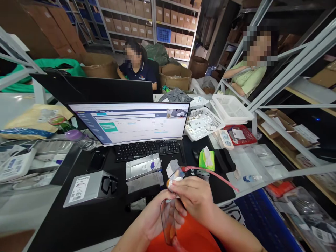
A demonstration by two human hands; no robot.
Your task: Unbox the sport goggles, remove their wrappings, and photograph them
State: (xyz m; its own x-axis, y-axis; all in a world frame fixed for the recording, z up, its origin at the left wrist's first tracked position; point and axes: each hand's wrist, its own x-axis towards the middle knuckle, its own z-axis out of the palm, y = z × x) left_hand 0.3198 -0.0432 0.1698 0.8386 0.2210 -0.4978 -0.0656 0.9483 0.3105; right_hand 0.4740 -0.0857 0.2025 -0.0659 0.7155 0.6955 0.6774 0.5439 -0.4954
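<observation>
A pair of eyeglasses [219,176] with pinkish-red temples and clear lenses is held in front of my body, tilted, one lens pointing down and the other up. My left hand [157,211] grips it around the middle, fingers curled behind the lower lens. The fingertips of my right hand [196,196] pinch a small white piece [175,180], perhaps a cloth or wipe, against the upper part of the glasses. Just beyond lie a silver box [143,167] and a grey pouch [145,183]. A silver box with a barcode label [80,189] stands farther left.
A monitor [133,122] and keyboard [147,149] stand ahead on the black mat. A green tissue pack [206,159] and mouse [202,174] lie to the right. White baskets [206,120] and a red basket [243,134] sit farther back. Two people are beyond the desk.
</observation>
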